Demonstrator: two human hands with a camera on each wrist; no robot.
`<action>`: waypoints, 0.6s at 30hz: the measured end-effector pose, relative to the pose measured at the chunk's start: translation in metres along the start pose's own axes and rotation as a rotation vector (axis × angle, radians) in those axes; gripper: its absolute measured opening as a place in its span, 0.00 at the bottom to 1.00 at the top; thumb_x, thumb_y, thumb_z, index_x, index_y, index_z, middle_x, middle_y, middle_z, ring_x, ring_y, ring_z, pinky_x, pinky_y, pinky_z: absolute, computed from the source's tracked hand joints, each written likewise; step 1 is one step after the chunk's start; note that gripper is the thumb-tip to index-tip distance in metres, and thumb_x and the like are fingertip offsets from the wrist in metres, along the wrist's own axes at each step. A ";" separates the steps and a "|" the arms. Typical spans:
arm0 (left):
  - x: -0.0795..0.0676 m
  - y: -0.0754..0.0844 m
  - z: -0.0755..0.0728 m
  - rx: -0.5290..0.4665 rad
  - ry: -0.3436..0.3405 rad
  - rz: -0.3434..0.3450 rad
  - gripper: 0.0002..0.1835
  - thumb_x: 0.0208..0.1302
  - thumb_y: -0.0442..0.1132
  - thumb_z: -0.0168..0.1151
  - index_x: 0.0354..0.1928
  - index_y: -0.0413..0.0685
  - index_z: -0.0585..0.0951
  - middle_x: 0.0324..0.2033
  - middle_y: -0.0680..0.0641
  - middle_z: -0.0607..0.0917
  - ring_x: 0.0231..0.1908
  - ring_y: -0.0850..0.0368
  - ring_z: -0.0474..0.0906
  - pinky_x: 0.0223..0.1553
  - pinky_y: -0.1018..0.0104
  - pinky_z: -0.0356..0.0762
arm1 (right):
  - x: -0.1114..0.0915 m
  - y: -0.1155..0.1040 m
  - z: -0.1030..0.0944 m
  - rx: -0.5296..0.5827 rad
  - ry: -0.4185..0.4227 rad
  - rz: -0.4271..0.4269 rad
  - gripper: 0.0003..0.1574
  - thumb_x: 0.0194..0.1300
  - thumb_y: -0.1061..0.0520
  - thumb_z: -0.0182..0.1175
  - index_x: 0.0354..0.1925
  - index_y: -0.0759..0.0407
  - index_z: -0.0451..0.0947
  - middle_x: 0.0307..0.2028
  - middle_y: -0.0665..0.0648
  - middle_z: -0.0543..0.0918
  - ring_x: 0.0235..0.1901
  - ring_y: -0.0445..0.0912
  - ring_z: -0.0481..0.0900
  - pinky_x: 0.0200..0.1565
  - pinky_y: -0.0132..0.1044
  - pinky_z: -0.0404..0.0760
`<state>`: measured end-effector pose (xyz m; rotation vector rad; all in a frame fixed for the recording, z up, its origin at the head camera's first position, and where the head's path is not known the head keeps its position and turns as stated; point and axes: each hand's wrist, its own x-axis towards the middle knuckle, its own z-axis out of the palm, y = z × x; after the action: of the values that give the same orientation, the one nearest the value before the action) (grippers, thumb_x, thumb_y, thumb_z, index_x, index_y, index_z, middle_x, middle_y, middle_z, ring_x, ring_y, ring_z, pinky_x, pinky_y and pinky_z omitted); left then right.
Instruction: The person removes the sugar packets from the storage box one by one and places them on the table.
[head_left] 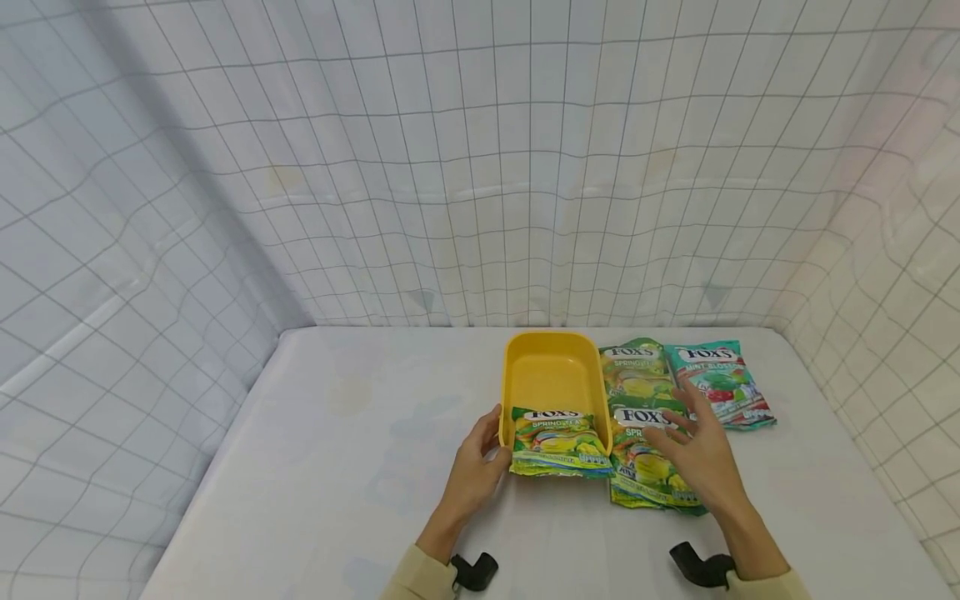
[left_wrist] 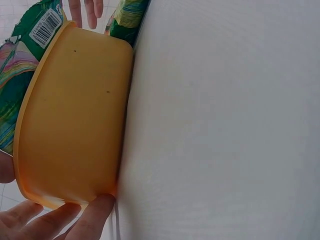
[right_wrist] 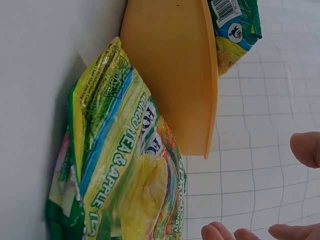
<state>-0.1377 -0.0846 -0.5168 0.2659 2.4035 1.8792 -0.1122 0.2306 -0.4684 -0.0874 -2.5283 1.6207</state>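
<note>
A yellow plastic tub (head_left: 551, 375) sits on the white table. One green bag of Fox's Spring Tea candy (head_left: 558, 443) leans over its near rim. My left hand (head_left: 477, 454) holds the tub's near left corner. In the left wrist view its fingers (left_wrist: 92, 217) lie against the outer wall and the thumb is by the rim. My right hand (head_left: 703, 454) hovers with spread fingers over a second Spring Tea bag (head_left: 648, 467), right of the tub. The right wrist view shows a gap between those fingers and the bag (right_wrist: 135, 190).
Behind the second bag lies another Spring Tea bag (head_left: 636, 371). A teal Mint Blossom bag (head_left: 722, 385) is to its right. White grid-patterned sheets (head_left: 480, 167) rise at the table's back and sides. A black curved piece is at each wrist.
</note>
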 end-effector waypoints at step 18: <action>0.000 0.000 0.000 -0.014 -0.002 0.011 0.35 0.70 0.33 0.57 0.78 0.45 0.62 0.70 0.41 0.72 0.66 0.43 0.72 0.67 0.45 0.68 | 0.007 -0.020 0.017 0.076 -0.095 -0.065 0.63 0.69 0.51 0.68 0.83 0.47 0.35 0.77 0.67 0.52 0.68 0.69 0.66 0.60 0.63 0.73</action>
<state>-0.1375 -0.0847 -0.5169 0.2810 2.3914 1.8992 -0.1213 0.2074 -0.4564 0.0804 -2.5049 1.7330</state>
